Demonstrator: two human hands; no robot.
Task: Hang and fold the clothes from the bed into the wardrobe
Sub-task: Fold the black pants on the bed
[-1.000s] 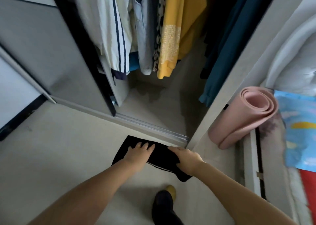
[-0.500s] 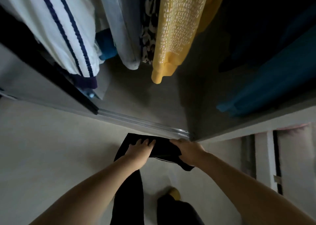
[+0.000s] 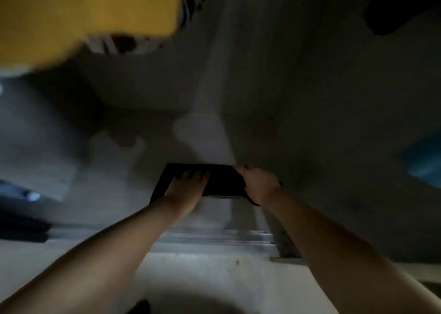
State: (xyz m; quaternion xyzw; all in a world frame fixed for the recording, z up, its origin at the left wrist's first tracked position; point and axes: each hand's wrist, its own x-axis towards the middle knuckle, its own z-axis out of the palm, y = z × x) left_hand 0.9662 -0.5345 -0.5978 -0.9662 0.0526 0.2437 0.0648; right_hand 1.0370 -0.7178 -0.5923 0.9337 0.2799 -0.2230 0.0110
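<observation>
We see one folded black garment (image 3: 220, 181) held low inside the wardrobe (image 3: 310, 123), past the metal sliding-door track (image 3: 214, 238) and over the dim wardrobe floor; whether it already touches that floor we cannot tell, since the picture is dark and blurred. Its long axis runs left to right across our view, one short end pointing toward the left side of the wardrobe, the other toward the right wall.

Two hands are on it — one at each side. The left hand (image 3: 185, 187) lies on top of the left half with its fingers fairly straight and spread, pressing flat on the cloth. The right hand (image 3: 259, 182) has its fingers curled round the right end, gripping it, and a bit of black fabric sticks out below the wrist.

Above, at the top left, hangs one yellow garment (image 3: 78, 13) — very close to the camera — with one black-and-white patterned piece (image 3: 191, 1) just beside it.
</observation>
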